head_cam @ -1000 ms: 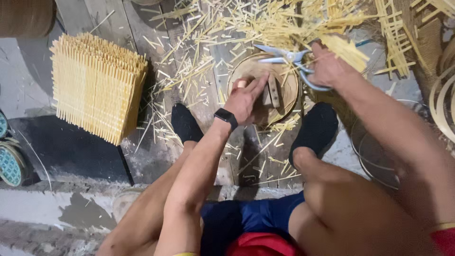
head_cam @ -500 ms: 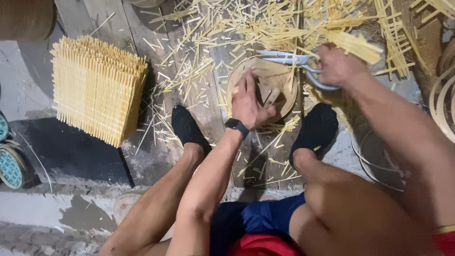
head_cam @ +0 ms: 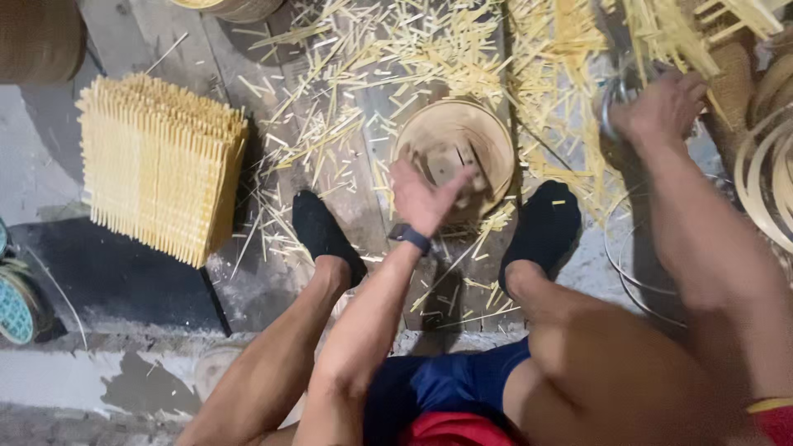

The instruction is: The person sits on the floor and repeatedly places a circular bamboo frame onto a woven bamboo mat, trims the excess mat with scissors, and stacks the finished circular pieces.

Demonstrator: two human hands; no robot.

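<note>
head-worn camera, looking steeply down, close

Motion-blurred left hand (head_cam: pixel 425 194) over the round wooden block (head_cam: pixel 456 149); scissors (head_cam: pixel 615 103) mostly hidden behind right hand (head_cam: pixel 665 107).

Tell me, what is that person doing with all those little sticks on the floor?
A person sits on the floor with a round wooden block between their feet. The left hand hovers open over the block, holding nothing. The right hand reaches to the side, gripping what looks like scissors, blurred, near a bunch of bamboo strips. Cut bamboo sticks lie scattered around, and a neat stack of woven bamboo mats sits to the left.
</note>
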